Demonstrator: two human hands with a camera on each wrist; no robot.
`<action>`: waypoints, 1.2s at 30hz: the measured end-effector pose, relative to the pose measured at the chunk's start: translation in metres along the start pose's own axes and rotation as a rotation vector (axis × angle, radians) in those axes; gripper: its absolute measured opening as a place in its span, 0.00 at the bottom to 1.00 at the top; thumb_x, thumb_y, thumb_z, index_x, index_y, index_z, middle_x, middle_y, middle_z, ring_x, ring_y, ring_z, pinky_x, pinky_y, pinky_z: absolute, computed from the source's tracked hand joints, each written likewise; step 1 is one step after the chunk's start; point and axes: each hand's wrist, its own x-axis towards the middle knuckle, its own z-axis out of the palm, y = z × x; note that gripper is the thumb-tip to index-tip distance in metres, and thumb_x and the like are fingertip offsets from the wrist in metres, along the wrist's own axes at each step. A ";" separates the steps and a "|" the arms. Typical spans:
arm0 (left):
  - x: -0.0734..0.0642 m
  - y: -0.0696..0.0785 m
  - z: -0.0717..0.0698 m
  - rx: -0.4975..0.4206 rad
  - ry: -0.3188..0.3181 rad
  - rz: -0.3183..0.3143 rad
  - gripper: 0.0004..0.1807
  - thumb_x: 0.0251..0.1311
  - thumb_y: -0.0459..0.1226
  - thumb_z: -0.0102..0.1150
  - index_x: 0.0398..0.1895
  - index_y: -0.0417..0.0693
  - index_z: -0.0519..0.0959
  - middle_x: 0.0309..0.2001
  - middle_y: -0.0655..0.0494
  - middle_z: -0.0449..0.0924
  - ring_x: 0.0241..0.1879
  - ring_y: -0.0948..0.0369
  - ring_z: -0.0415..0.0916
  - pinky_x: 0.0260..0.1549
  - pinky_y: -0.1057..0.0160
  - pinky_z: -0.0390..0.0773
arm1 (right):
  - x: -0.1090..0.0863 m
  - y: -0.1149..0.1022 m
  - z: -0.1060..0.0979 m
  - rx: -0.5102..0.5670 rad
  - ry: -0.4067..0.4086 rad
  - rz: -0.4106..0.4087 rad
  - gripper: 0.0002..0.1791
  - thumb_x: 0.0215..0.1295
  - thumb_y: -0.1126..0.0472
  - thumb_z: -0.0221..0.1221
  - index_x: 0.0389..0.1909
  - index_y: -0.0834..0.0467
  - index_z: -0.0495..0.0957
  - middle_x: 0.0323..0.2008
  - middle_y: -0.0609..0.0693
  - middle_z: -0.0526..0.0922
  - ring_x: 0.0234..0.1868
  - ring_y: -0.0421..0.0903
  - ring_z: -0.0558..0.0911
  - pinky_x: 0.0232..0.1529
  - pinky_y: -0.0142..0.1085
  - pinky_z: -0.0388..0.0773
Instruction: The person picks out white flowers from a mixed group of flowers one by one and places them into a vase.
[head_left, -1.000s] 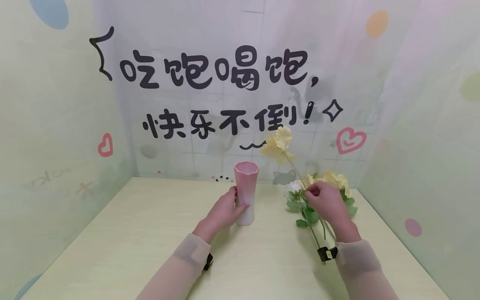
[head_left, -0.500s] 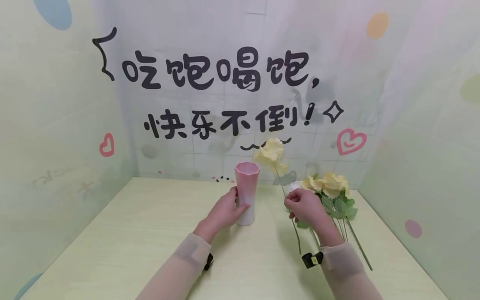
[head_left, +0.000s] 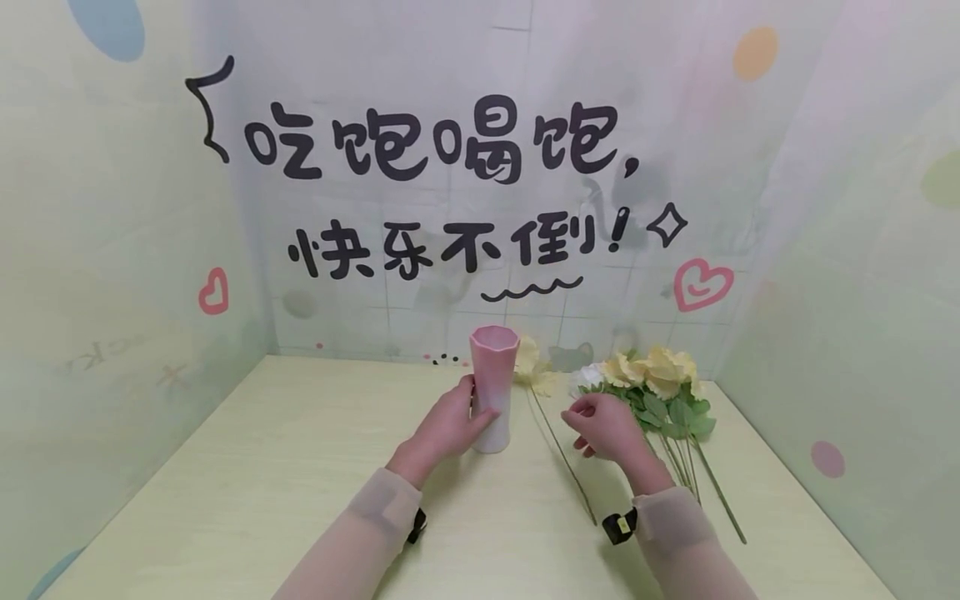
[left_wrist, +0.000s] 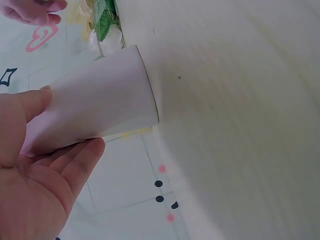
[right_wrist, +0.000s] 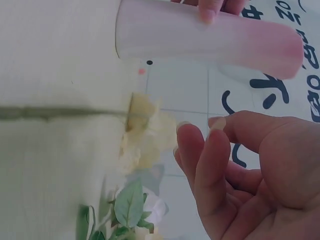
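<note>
The vase (head_left: 493, 392) stood upright on the pale wooden table (head_left: 300, 467), a tall slim piece that flared toward a faceted, angular rim, its pink top fading down into a near-white base; the right wrist view showed the same soft blend along its smooth side. The person's left hand (head_left: 444, 423) was grasping it, thumb across the front and fingers against the far side. To the right of the vase, a single yellow flower (head_left: 529, 358) showed its pale, ruffled petals beside the upper body, while its thin bare stem (head_left: 561, 454) slanted toward the near side of the table; whether the petals touched the wall could not be told. The right hand (head_left: 606, 427) had its fingers loosely bent, released and holding nothing, apart from that stem. Beyond it lay a bunch of flowers (head_left: 663, 373), creamy yellow blooms with one white among them, over broad green leaves (head_left: 678, 412)
</note>
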 end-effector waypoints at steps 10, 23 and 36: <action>-0.001 0.002 -0.001 -0.003 -0.012 -0.020 0.37 0.78 0.40 0.66 0.81 0.33 0.63 0.75 0.35 0.76 0.74 0.41 0.77 0.74 0.39 0.78 | 0.001 0.003 -0.008 -0.044 0.001 -0.002 0.18 0.79 0.55 0.64 0.56 0.66 0.82 0.49 0.64 0.89 0.31 0.48 0.89 0.33 0.43 0.91; -0.002 0.003 -0.001 -0.004 -0.004 -0.003 0.35 0.78 0.39 0.66 0.79 0.32 0.65 0.74 0.34 0.77 0.73 0.40 0.78 0.73 0.39 0.78 | 0.006 0.020 -0.022 -0.077 0.025 0.034 0.17 0.80 0.58 0.59 0.57 0.68 0.81 0.48 0.67 0.89 0.32 0.47 0.88 0.33 0.40 0.89; -0.001 0.001 -0.001 -0.005 -0.013 -0.010 0.35 0.78 0.40 0.65 0.80 0.32 0.64 0.75 0.35 0.76 0.73 0.41 0.78 0.74 0.40 0.78 | 0.008 0.039 -0.036 -0.246 -0.009 0.088 0.23 0.82 0.55 0.59 0.21 0.55 0.75 0.15 0.49 0.78 0.18 0.42 0.74 0.29 0.37 0.75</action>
